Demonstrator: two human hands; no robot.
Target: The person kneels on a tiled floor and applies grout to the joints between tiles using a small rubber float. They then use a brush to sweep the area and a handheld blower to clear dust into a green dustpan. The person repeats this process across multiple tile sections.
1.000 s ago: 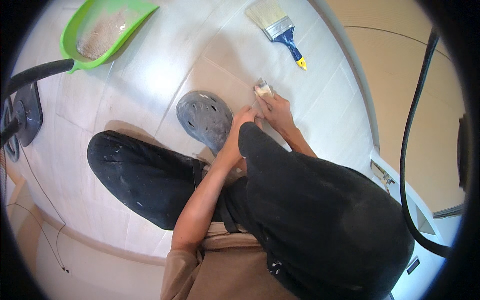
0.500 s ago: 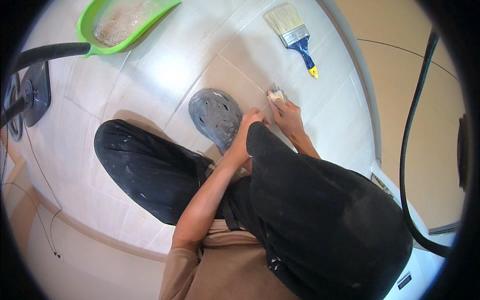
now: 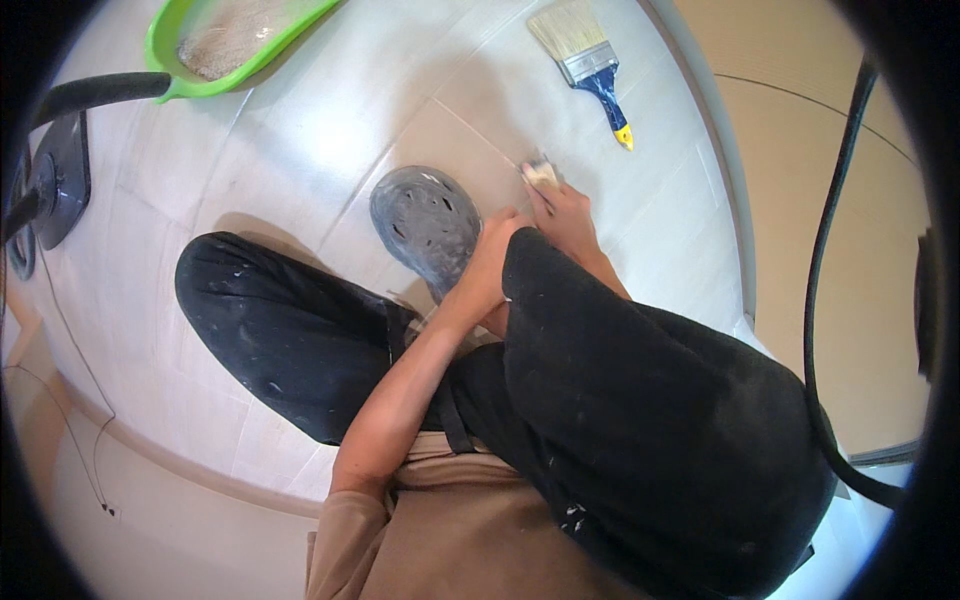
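Note:
My right hand reaches past my right knee to the tiled floor. Its fingers grip a small pale tool with a thin metal edge, held down at a tile joint; blur hides the exact kind. Across the front of my right leg lies my left hand, close to the right wrist. Its fingers are curled and partly covered by the black trouser leg, so what they hold is hidden. A dusty grey clog is on the foot just left of that hand.
A wide paintbrush with a blue and yellow handle lies beyond the right hand. At far left stand a green dustpan holding debris and a dark vacuum floor head. A black cable hangs at right before a beige panel.
The right hand and its tool have shifted slightly left and away from me along the floor. The whole view has also moved a little; the left hand keeps its place on the leg.

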